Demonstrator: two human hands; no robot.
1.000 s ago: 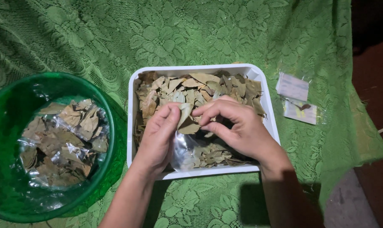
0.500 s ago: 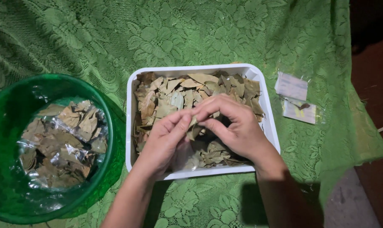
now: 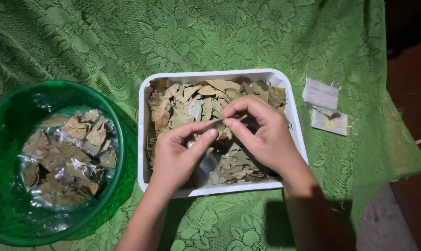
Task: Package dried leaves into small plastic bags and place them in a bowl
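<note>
A white rectangular tray [image 3: 143,139] full of dried brownish-green leaves [image 3: 192,100] sits on a green lace cloth. Both my hands hover over its near half. My left hand [image 3: 175,155] pinches the mouth of a small clear plastic bag [image 3: 205,169] that hangs below it. My right hand [image 3: 264,132] pinches a dried leaf [image 3: 217,125] by its end, its tip meeting my left fingers at the bag's opening.
A round green basin [image 3: 15,116] at the left holds several clear packets of dried leaves [image 3: 71,155]. Small flat packets with white labels [image 3: 324,104] lie right of the tray. The green lace cloth [image 3: 127,42] drops off at the right onto a dark floor.
Both hands rose slightly from the leaf pile. My right hand has drawn a leaf out and brought it to the bag's mouth held by my left fingers.
</note>
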